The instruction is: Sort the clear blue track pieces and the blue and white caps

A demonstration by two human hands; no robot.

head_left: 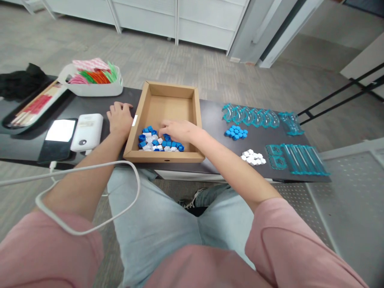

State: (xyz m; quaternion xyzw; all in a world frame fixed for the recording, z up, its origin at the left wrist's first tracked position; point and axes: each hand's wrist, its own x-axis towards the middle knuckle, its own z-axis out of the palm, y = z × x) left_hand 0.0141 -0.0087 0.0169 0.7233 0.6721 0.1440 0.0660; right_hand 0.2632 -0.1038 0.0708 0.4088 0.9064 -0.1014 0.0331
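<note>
Inside a shallow cardboard box (171, 106), my right hand (177, 131) reaches down with its fingers bent together among blue and white hexagonal pieces (150, 140). Whatever is between its fingertips is hidden. My left hand (120, 118) rests on the dark table against the box's left wall, fingers spread and holding nothing. Right of the box lie a cluster of blue hexagonal pieces (236, 132) and, closer to me, a cluster of white ones (253, 157).
Teal plastic parts (250, 117) stand in a row at the back right, with teal tubes (304, 159) nearer. At left are a white basket (99, 89) of colourful sticks, a black tray (18, 127), a phone (58, 138) and a white device (87, 132) with a cable (136, 188) crossing my left arm.
</note>
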